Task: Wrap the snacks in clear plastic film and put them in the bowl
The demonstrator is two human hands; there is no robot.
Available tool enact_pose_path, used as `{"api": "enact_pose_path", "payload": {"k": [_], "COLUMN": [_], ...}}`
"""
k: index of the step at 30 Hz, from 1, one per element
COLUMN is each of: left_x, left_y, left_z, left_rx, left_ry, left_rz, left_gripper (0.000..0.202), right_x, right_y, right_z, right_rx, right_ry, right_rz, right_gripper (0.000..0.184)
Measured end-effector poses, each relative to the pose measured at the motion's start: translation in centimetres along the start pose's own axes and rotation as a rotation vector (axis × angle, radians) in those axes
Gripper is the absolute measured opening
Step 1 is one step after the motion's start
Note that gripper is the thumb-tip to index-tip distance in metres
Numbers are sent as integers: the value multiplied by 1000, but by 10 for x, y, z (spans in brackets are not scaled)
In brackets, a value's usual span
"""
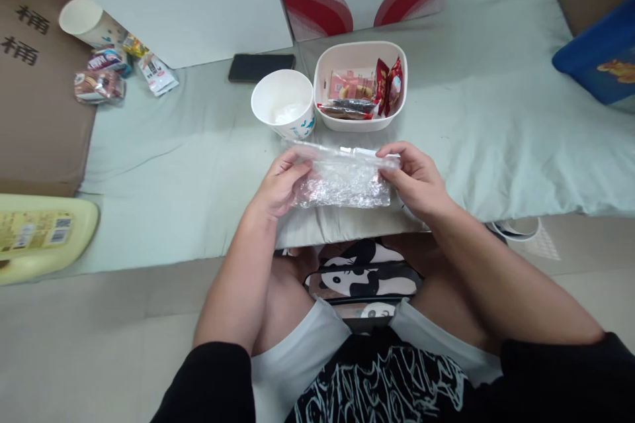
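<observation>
A pale green cloth-covered surface (163,171) spans the view, with a red-and-white carton (367,6) standing at its far side and a yellow container (44,231) lying at the left edge. Nearer the middle sits a white tub (354,125), and in front of it, above the near edge of the cloth, is a piece of clear crinkled plastic (344,185); glare makes it hard to say whether it is a bag or a folded sheet. The left hand (282,186) pinches its left end between thumb and fingers, and the right hand (417,179) pinches its upper right corner. A paper cup (300,128) stands just beside the tub, a dark phone (260,67) lies behind the cup, and small packets (352,87) rest inside the tub.
</observation>
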State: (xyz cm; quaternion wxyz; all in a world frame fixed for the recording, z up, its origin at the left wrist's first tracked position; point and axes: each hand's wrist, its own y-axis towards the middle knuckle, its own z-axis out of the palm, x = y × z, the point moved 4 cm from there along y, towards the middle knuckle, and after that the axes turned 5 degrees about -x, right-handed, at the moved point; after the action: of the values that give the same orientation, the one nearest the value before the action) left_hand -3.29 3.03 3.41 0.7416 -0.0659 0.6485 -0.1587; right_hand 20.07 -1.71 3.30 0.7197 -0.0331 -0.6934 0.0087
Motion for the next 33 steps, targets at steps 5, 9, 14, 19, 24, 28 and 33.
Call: {"api": "enact_pose_path", "payload": {"k": [5, 9, 14, 19, 24, 28, 33], "left_x": [-8, -8, -1, 2, 1, -8, -7], "left_y": [0, 0, -3, -5, 5, -7, -29], "left_z": [0, 2, 5, 21, 25, 20, 48], "left_rx": [90, 144, 177, 347, 242, -183, -24], "left_ry": [-20, 27, 85, 136, 198, 379, 635], "left_rz": [-2, 9, -12, -58, 116, 471, 674], "left_gripper": [19, 26, 45, 61, 64, 24, 20], "right_x": [-2, 8, 8, 5, 6, 7, 9], "right_y": [2, 2, -4, -6, -11, -9, -8], "right_z": [-5, -3, -7, 3, 22, 18, 19], "right_rx": [-79, 61, 118, 127, 363, 274, 205], "right_ry": [21, -34, -68, 10, -340, -482, -329], "right_rz": [49, -39, 75, 121, 98, 23, -65], "right_gripper": [13, 26, 25, 40, 24, 13, 17]}}
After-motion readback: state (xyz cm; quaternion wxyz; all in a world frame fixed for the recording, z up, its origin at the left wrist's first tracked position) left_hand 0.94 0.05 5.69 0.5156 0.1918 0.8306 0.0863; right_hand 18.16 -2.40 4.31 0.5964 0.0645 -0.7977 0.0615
